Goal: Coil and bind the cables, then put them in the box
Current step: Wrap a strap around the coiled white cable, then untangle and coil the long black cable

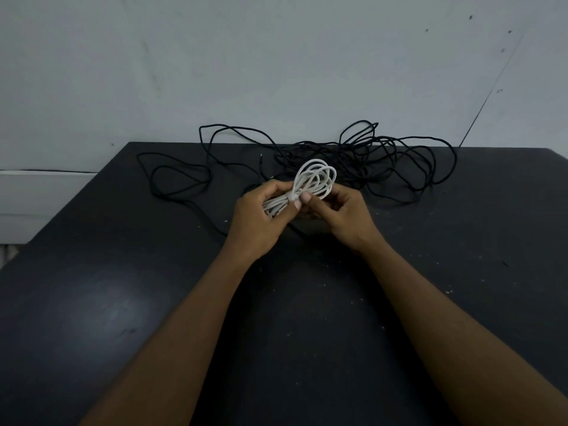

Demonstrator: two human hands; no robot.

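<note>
We hold a white cable (pixel 313 182) over a matte dark table (pixel 123 302) flecked with pale specks. Left hand (pixel 261 216) clenches the bundle's near strands in the fist, thumb by a pale band pinching the waist. Right hand (pixel 344 213) grasps the same waist, thumb and forefinger on the band; smooth rounded loops fan up beyond both hands. Behind, a thin black cable (pixel 368 155) sprawls in loose tangles along the table's far edge against a plain wall (pixel 276 56). No readable writing.
</note>
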